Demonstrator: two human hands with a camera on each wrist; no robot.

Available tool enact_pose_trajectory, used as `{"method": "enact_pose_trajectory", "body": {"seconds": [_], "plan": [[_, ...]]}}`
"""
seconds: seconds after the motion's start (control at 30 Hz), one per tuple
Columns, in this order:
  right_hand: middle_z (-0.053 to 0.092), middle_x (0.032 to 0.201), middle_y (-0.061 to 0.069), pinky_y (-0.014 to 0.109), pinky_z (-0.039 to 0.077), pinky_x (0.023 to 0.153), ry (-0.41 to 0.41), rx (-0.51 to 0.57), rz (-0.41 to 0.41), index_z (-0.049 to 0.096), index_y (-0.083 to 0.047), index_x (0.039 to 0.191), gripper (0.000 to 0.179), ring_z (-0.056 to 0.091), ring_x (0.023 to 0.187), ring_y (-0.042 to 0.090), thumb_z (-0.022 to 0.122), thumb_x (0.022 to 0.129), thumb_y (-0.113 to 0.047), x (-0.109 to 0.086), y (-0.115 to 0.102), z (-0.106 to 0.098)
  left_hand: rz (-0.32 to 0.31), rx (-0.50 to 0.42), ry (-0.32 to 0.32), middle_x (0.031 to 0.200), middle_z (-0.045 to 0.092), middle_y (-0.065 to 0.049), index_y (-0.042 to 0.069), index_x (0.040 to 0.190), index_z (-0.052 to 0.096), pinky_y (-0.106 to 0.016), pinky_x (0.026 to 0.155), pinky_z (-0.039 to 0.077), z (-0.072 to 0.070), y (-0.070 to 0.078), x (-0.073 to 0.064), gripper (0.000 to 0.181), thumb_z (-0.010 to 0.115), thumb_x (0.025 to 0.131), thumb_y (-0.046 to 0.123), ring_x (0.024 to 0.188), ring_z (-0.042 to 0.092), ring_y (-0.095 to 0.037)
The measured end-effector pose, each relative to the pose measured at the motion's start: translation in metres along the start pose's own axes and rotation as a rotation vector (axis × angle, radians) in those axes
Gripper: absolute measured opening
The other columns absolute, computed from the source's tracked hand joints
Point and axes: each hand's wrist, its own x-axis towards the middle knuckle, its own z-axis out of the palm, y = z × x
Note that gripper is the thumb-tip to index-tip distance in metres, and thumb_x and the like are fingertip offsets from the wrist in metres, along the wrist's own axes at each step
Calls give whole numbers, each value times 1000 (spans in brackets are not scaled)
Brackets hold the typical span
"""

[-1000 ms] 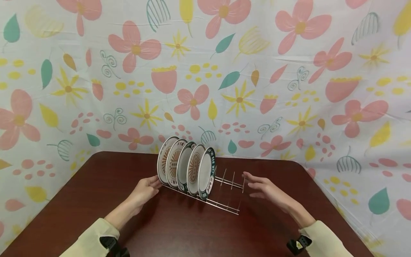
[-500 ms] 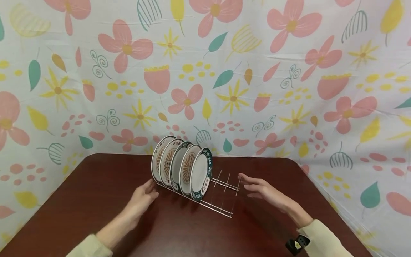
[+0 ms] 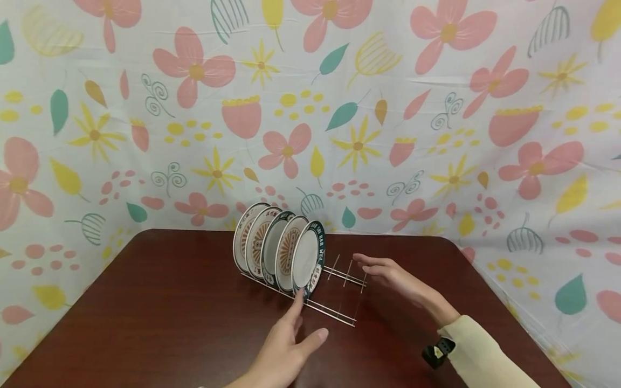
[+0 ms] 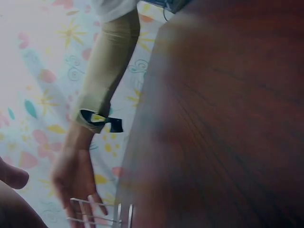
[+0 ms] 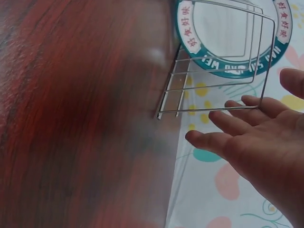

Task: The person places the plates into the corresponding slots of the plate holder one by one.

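Note:
Several round plates lean in a row in a metal wire rack [image 3: 331, 312]. A green-rimmed plate [image 3: 306, 258] with lettering stands rightmost, beside a plate with an orange sunburst pattern [image 3: 289, 253]. My left hand [image 3: 278, 350] is in front of the rack, index finger straight and overlapping the green-rimmed plate's lower edge; whether it touches cannot be told. Its thumb is spread. My right hand [image 3: 398, 280] is at the rack's right end with fingers extended; in the right wrist view its fingers [image 5: 211, 140] are near the end wire. Neither hand holds anything.
The rack stands on a dark reddish-brown table [image 3: 145, 312]. Thin upright wires [image 3: 346, 272] rise at its right part, with no plates between them. A flower-printed cloth [image 3: 194, 124] hangs behind the table. A black strap [image 3: 438, 352] is round the right wrist.
My left hand has moved from the rack's left end rightward to the front of the green-rimmed plate. My right hand has shifted slightly left and up by the rack's end. The plates remain in the rack.

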Motion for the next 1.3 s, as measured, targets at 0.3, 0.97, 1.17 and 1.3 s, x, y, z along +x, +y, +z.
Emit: {"method": "enact_pose_trajectory", "body": {"seconds": [0.3, 0.97, 1.17, 1.3], "plan": [[31, 167, 24, 64, 26, 121, 14, -36, -7, 36, 3, 161, 54, 31, 151, 46, 44, 111, -17, -6, -4, 7, -87, 107, 9, 172, 11, -22, -1, 167, 6, -65, 122, 22, 29, -11, 22, 109, 80, 94, 35, 155, 23, -42], [33, 165, 28, 66, 28, 119, -58, -62, -57, 35, 3, 161, 57, 34, 149, 49, 48, 111, -20, 9, -6, 16, -142, 44, 92, 172, 10, -24, -4, 166, 8, -64, 124, 15, 15, -15, 37, 118, 90, 86, 23, 157, 13, -43], [34, 165, 26, 62, 34, 118, -80, -94, -24, 34, 3, 162, 58, 38, 148, 47, 47, 110, -20, 7, -8, 23, -212, 57, 96, 169, 21, -28, 1, 168, 9, -66, 121, 24, 14, -18, 40, 122, 93, 81, 23, 154, 23, -46], [29, 168, 25, 62, 35, 117, -111, -109, -4, 28, 3, 164, 62, 35, 149, 47, 48, 109, -19, 1, -11, 26, -208, 78, 88, 167, 25, -29, 1, 168, 9, -66, 120, 26, 14, -18, 37, 126, 95, 78, 22, 153, 26, -46]]}}
